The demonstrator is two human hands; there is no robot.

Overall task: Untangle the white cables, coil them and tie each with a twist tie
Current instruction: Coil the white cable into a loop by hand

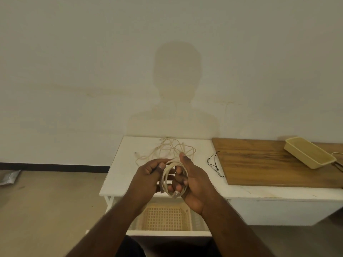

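Holding a coiled white cable upright above the near edge of the white table: right hand at 3 o'clock, fingers curled through the loops, thumb raised; left hand at 9 o'clock, fingers curled, pinching what looks like a thin dark tie, hard to tell. Tangled white cables at 12 o'clock. Black twist ties at 2 o'clock, beside wooden board bearing yellow tray. Lattice basket at 6 o'clock.

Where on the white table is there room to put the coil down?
Bare patches: the white table's left side, beside the loose cables, and the wooden board between the black ties and yellow tray. The back middle is crowded with cables.
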